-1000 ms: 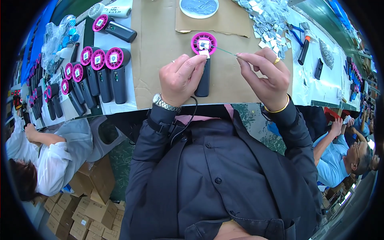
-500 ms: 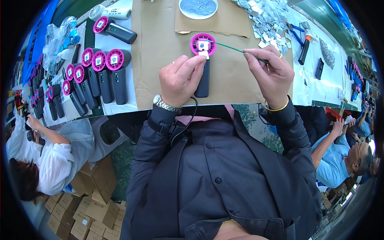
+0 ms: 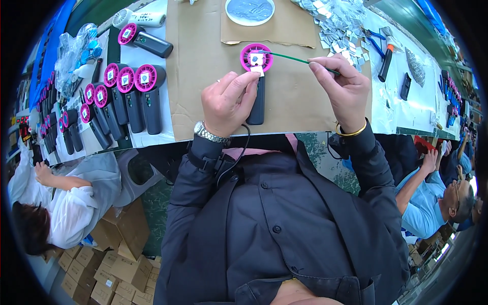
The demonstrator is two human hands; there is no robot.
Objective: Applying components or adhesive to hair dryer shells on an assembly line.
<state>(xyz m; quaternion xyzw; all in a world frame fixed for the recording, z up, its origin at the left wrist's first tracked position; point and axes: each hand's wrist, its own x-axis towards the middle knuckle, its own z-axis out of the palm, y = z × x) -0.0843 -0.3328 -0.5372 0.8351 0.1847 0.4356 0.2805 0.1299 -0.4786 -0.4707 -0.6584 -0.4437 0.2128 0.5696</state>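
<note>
On the cardboard lies a handheld fan (image 3: 257, 101) with a magenta round head and a dark handle pointing toward me. A white square with a dark spot (image 3: 256, 59) sits at the middle of its head. My left hand (image 3: 227, 99) pinches a small pale square plate (image 3: 256, 70) against the lower part of the head. In the fingertips of my right hand (image 3: 345, 91) is a thin green stick (image 3: 291, 57), its tip over the upper part of the fan head. Whether the tip touches the white square I cannot tell.
A white dish of grey paste (image 3: 250, 10) stands at the far middle. Small square plates (image 3: 335, 30) are heaped at far right, near blue-handled pliers (image 3: 376, 43) and a hammer (image 3: 387, 61). Several magenta-headed fans (image 3: 145, 96) lie at left. Co-workers sit on both sides.
The tip of the green stick has shifted slightly left and up on the fan head, and my right hand has followed. My left hand keeps its pinch almost unmoved.
</note>
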